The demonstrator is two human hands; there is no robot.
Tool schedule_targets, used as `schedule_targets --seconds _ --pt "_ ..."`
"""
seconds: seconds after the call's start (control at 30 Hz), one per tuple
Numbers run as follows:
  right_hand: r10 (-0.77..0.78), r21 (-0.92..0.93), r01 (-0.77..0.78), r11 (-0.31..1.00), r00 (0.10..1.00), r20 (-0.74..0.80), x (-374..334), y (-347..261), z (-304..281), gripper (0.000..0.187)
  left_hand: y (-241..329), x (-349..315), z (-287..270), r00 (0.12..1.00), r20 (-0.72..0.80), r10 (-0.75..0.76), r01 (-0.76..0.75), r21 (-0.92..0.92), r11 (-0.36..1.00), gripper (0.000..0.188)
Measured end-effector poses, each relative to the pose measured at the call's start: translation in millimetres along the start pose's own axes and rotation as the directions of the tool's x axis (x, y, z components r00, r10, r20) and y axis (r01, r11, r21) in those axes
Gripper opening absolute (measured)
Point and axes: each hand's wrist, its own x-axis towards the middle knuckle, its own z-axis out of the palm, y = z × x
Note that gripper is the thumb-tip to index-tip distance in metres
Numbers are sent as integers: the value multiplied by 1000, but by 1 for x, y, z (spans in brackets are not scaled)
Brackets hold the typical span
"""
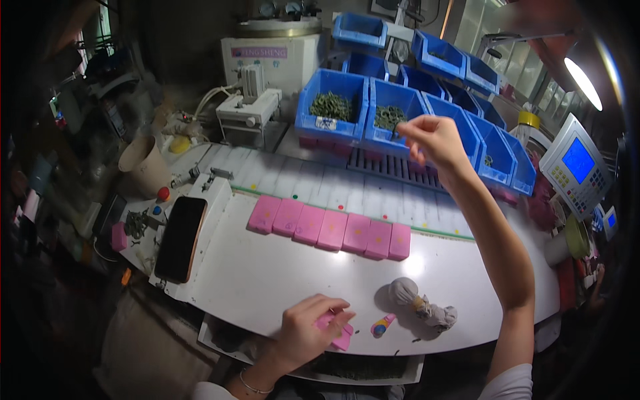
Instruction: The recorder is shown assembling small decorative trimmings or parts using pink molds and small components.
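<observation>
My left hand is low at the table's front edge, its fingers curled round a pink rubber mould, partly hidden by the fingers. My right hand is raised in front of the blue bins, with thumb and fingertips pinched together. Something small and dark shows at those fingertips, too small to name. Just behind them, a blue bin holds small dark-green pieces. Between the hands, several more pink moulds form a slightly curved row on the white table.
A tied grey cloth bundle and a small colourful tool lie right of my left hand. At left is a dark phone. Another bin of green pieces, a keypad device and a lit lamp stand behind.
</observation>
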Motion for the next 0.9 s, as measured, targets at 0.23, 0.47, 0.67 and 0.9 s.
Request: schedule_targets --seconds 0.23,0.47,0.67,0.9 --pt "-303 106 287 952 936 177 -60 25 42 25 -24 -18 1 949 6 -315 271 -526 806 74" --pt "-493 -44 563 825 755 432 -187 36 41 23 2 18 32 734 534 -419 660 -705 259 86" --pt "190 574 -648 500 729 658 -179 52 11 39 37 22 46 830 539 -146 533 -688 492 104" --pt "278 683 -720 121 685 673 -209 91 19 34 32 16 62 783 621 -40 539 -646 541 106"
